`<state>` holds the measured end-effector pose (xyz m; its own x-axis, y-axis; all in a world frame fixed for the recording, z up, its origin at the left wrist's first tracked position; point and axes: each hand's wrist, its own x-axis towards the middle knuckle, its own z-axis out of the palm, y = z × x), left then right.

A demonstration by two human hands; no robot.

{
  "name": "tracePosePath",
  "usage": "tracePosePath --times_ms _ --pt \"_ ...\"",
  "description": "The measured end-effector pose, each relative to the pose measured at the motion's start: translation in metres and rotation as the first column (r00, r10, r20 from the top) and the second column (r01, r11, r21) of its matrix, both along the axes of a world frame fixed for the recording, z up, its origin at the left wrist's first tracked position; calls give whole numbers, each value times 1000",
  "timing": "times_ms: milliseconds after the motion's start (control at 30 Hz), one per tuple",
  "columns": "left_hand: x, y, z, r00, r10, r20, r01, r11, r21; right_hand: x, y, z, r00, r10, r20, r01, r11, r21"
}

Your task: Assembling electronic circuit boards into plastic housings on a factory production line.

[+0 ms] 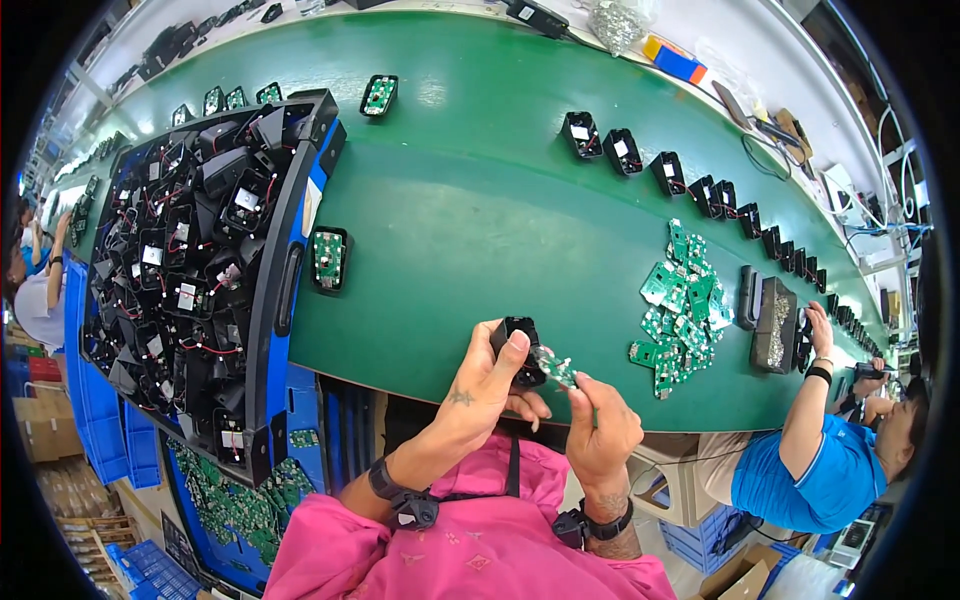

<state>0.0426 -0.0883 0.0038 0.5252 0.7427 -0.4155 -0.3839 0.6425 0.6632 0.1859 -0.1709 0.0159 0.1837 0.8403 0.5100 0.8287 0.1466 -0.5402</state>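
My left hand is wrapped round a black plastic housing, holding it over the table's near edge with its opening up. Between the thumb and fingers of my right hand is a small green circuit board, tilted, its far end right at the housing. Whether the two touch, I cannot tell. To the right lies a heap of loose green circuit boards. On the left, a housing with a board in it stands on the table, and a similar one stands farther back.
A blue-and-black crate heaped with black housings stands at the left. Several housings form a row along the far right. A tray of small metal parts sits near a co-worker in blue. Below the crate, a blue bin holds boards.
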Motion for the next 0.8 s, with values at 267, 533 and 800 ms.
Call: tracePosePath --times_ms 267,533,800 --pt "-12 2 4 978 -165 126 144 977 159 3 9 -7 995 98 -3 -97 993 65" --pt "-22 10 14 978 -204 55 191 965 180 12 4 -9 946 161 -281 -170 985 -11" --pt "-20 7 16 968 -244 53 222 940 259 12 4 -9 643 108 -758 -299 947 -118"
